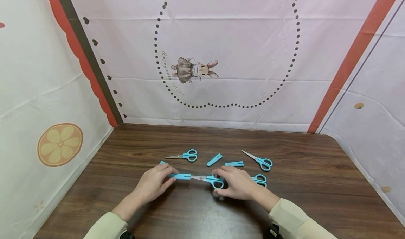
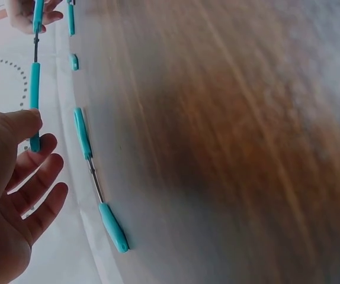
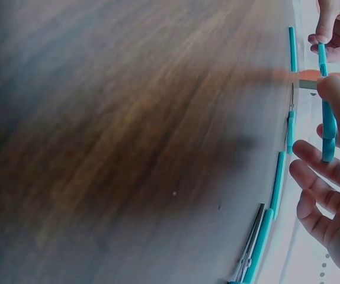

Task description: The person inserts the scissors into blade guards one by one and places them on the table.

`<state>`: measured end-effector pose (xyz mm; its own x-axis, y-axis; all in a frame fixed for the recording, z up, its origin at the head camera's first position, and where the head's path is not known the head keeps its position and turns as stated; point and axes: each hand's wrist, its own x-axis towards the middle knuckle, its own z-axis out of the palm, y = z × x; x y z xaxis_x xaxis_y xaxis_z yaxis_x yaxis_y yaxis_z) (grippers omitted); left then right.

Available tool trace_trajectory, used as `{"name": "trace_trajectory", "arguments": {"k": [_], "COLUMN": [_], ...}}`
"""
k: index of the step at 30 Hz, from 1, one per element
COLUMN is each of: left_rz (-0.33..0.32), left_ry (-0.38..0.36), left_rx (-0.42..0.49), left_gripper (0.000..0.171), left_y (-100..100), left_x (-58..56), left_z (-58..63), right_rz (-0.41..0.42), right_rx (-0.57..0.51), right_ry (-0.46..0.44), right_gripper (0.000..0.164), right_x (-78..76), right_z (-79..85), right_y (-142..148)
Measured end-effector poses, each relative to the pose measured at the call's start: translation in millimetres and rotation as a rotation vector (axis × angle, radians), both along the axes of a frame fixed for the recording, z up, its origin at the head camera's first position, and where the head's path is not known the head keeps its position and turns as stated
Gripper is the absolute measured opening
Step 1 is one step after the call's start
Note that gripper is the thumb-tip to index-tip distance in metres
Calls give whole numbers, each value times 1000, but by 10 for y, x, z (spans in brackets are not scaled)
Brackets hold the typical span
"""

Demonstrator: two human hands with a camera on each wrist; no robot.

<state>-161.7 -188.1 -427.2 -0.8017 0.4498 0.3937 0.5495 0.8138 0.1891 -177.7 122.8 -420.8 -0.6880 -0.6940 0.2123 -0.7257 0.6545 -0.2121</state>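
Observation:
In the head view, my left hand (image 1: 155,182) pinches a light-blue blade cover (image 1: 181,176) between thumb and fingers. My right hand (image 1: 235,182) grips a pair of blue-handled scissors (image 1: 210,179) by the finger loops. The scissors point left, their blade tips right at the cover's slotted mouth, with most of the blade still showing. Both wrist views show cover and scissors raised above the table and lined up end to end. From the left wrist, the cover (image 2: 35,89) extends past my thumb, while the other left fingers hang loosely spread.
On the brown wooden table (image 1: 126,147) lie scissors (image 1: 190,156) at back left, others (image 1: 264,163) at back right, and blade covers (image 1: 214,159) (image 1: 234,164) between them. My right hand partly hides another pair (image 1: 260,180); my left partly hides another cover (image 1: 162,162). Printed cloth hangs behind.

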Motion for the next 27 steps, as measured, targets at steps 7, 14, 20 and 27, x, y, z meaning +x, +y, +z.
{"name": "trace_trajectory", "arguments": {"k": [7,14,20,27], "left_rz": [-15,-21,-22,-28], "left_ry": [2,3,12,33], "left_rx": [23,35,44,41], "left_gripper": [19,20,19,19], "left_y": [29,49,53,60], "left_x": [0,-5,-12,-32], "left_z": [-8,-13,-17,-13], "right_rz": [3,4,10,18], "right_rx": [2,11,7,13], "right_ry": [-9,-21,0,-5], "right_gripper": [50,51,52,53], "right_x": [1,-8,-18,-39], "right_z": [8,21,22,30], "right_y": [-39,-74,-99,-121]}}
